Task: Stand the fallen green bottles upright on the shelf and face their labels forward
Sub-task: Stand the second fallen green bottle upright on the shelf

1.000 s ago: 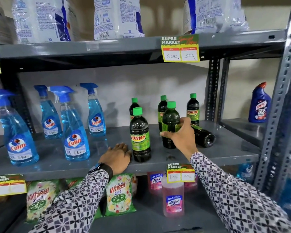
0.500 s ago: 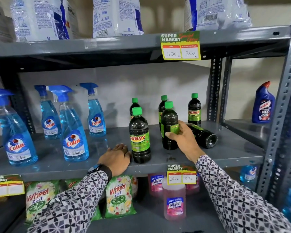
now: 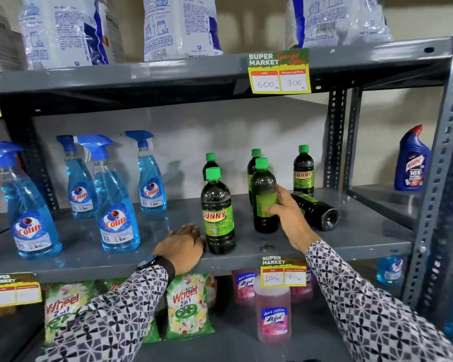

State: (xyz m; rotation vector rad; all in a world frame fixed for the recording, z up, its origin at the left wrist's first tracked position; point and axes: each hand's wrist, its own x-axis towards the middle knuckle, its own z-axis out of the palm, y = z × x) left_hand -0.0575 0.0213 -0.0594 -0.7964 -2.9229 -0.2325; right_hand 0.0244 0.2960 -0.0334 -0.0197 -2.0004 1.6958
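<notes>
Green-capped dark bottles stand in a loose group on the grey metal shelf (image 3: 246,257). The right hand (image 3: 289,218) wraps around the lower body of one upright bottle (image 3: 263,186) near the middle of the group, fingers curled over its green label, which is turned so that no brand name reads from the front. Just to the right of that hand, a fallen bottle (image 3: 318,211) lies on its side with its base pointing toward the shelf's front edge. The left hand (image 3: 182,246) lies flat and spread on the shelf, palm down, holding nothing, its fingertips just beside the front Sunny bottle (image 3: 216,212), whose label faces forward. Three more green-capped bottles stand behind: one at the back left (image 3: 210,163), one mostly hidden behind the gripped bottle (image 3: 254,159), and one at the back right (image 3: 303,171) showing its Sunny label. Blue Colin spray bottles (image 3: 117,212) occupy the shelf's left side.
</notes>
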